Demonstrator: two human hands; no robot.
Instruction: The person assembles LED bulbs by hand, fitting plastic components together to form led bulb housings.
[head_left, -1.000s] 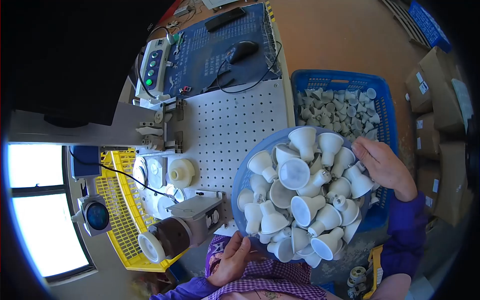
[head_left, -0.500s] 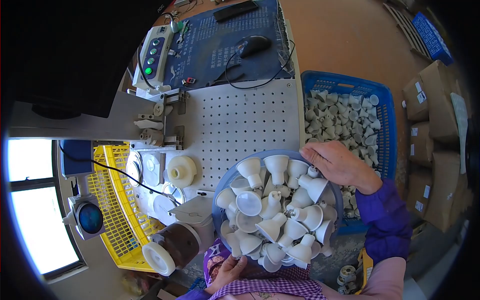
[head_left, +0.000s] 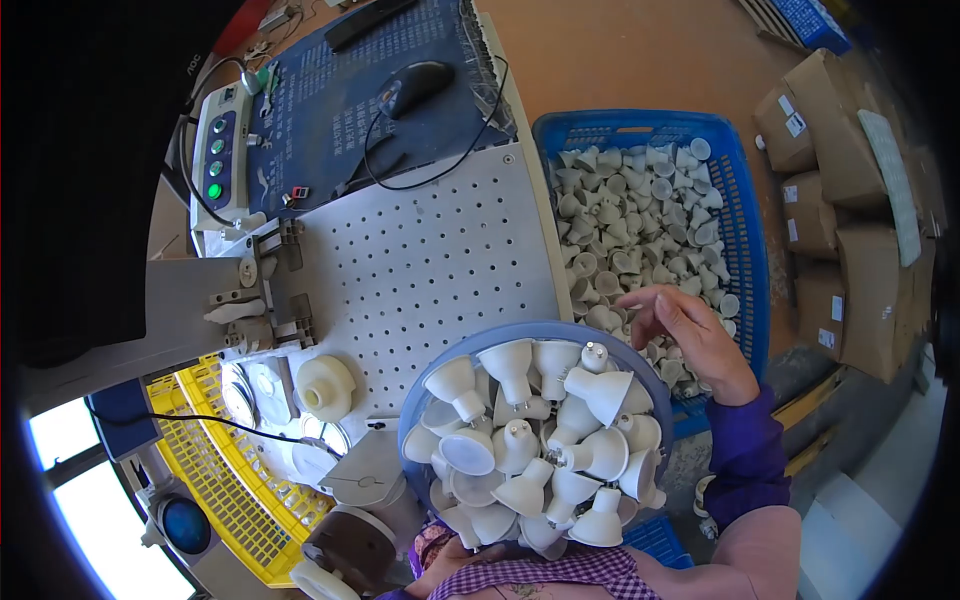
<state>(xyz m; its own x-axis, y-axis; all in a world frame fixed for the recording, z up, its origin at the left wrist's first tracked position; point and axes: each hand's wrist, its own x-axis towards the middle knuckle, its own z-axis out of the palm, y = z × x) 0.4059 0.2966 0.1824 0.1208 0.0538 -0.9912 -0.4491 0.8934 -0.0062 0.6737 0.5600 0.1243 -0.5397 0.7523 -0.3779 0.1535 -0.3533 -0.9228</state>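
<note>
A round blue-grey plastic basin (head_left: 655,388) sits in front of me at the table's near edge, heaped with white spotlight bulbs (head_left: 600,455), several with two-pin bases showing. My left hand (head_left: 447,568) is at the basin's near left side, holding it from below; most of its fingers are hidden. Just beyond the far right rim, my right hand (head_left: 690,335) hovers over a blue crate (head_left: 748,250) of similar white bulb cups (head_left: 640,215). Its thumb and fingers are apart and bent, with nothing visible between them.
A perforated metal plate (head_left: 430,270) lies left of the crate, with a mouse (head_left: 415,88) on the blue mat beyond. A control box with buttons (head_left: 216,150) stands far left. Yellow crates (head_left: 225,470) are at lower left, cardboard boxes (head_left: 865,290) at right.
My right hand has come off the basin's rim and moved over the blue crate. The view has turned, and the basin appears slightly lower and left.
</note>
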